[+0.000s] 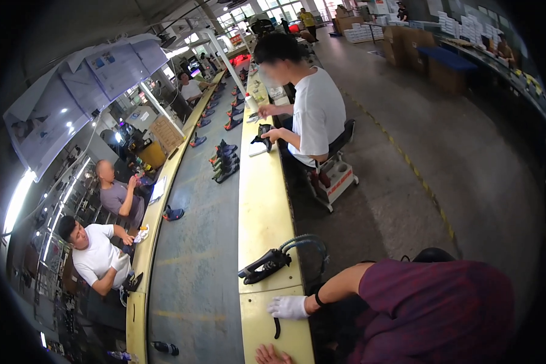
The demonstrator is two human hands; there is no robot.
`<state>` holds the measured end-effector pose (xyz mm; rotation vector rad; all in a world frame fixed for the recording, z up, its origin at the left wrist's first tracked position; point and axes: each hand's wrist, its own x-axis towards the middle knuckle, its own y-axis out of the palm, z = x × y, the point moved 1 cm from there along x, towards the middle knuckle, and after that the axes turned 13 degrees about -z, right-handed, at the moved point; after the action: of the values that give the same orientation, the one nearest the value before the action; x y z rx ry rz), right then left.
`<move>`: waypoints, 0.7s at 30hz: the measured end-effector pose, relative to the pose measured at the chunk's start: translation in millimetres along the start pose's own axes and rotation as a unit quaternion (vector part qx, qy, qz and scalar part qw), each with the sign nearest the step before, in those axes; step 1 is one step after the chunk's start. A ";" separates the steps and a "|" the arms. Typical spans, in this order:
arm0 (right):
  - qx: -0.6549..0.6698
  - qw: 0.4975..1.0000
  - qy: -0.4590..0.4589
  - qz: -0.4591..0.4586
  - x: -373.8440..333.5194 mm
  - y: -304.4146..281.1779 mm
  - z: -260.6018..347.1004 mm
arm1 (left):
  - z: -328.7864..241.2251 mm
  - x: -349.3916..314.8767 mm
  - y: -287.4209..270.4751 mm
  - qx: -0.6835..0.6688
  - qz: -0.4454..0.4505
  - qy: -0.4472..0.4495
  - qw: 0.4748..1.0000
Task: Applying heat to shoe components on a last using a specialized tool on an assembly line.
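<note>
My right hand (pixel 288 307), in a white glove, lies palm down on the yellow bench top (pixel 267 206), fingers stretched toward the belt. A short, black curved strip (pixel 277 328) starts at the edge of that glove; whether the fingers touch or pin it, I cannot tell. Bare and partly cut off by the lower rim, my left hand (pixel 272 355) rests on the same bench with its fingers apart. Just beyond my right hand lies a black hand tool (pixel 266 266) with a corrugated grey hose (pixel 306 241) that hangs over the bench's right edge.
A grey conveyor belt (pixel 194 261) runs alongside, carrying several dark shoes (pixel 225 164). Farther up my bench a seated co-worker (pixel 318 109) holds a black shoe upper (pixel 262 139). Across the belt, two people (pixel 103 249) work at another yellow bench (pixel 141 267).
</note>
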<state>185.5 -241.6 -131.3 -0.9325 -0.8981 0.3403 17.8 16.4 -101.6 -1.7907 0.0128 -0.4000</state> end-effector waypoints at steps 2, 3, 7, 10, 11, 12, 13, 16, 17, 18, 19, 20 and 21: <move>0.007 1.000 -0.005 0.017 0.4 -4.6 1.9 | 4.5 -2.2 5.2 -0.001 -0.009 0.003 1.000; 0.005 1.000 -0.003 0.015 0.0 -5.0 1.1 | 5.8 -3.3 6.5 -0.003 -0.016 0.004 1.000; 0.009 1.000 0.000 0.012 -0.6 -4.4 1.3 | 7.9 -2.7 9.0 -0.001 -0.021 0.008 1.000; 0.014 1.000 0.005 0.011 -0.7 -3.8 0.8 | 9.7 -2.4 10.4 0.002 -0.012 0.008 1.000; 0.019 1.000 0.006 0.009 -0.8 -3.7 0.4 | 13.1 -4.3 14.3 0.007 -0.018 0.012 1.000; 0.018 1.000 0.007 0.008 -1.2 -4.2 0.8 | 13.7 -5.8 15.6 0.011 -0.023 0.015 1.000; 0.018 1.000 0.003 -0.002 -1.4 -4.9 1.2 | 14.5 -6.5 17.0 0.011 -0.024 0.017 1.000; 0.008 1.000 -0.004 -0.014 -1.7 -2.2 1.1 | 17.7 -6.8 21.2 0.008 -0.032 0.018 0.999; 0.001 1.000 -0.008 -0.014 -1.3 -0.1 1.6 | 21.0 -11.1 25.4 0.015 -0.029 0.016 0.999; -0.003 1.000 -0.009 -0.017 -0.4 1.3 1.1 | 22.2 -11.1 28.4 0.022 -0.026 0.014 0.999; 0.000 0.999 -0.009 -0.032 -2.6 4.6 0.7 | 19.4 -9.2 26.4 0.023 -0.028 0.019 0.999; 0.002 0.999 -0.009 -0.046 -4.1 8.1 0.0 | 17.0 -8.9 23.2 0.014 -0.020 0.011 1.000; 0.001 0.999 -0.010 -0.048 -4.1 7.9 1.1 | 14.4 -10.3 20.6 0.005 -0.012 0.000 1.000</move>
<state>183.1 -238.9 -139.5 -0.8824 -0.9577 0.2678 16.3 26.8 -126.6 -1.7826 -0.0105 -0.4168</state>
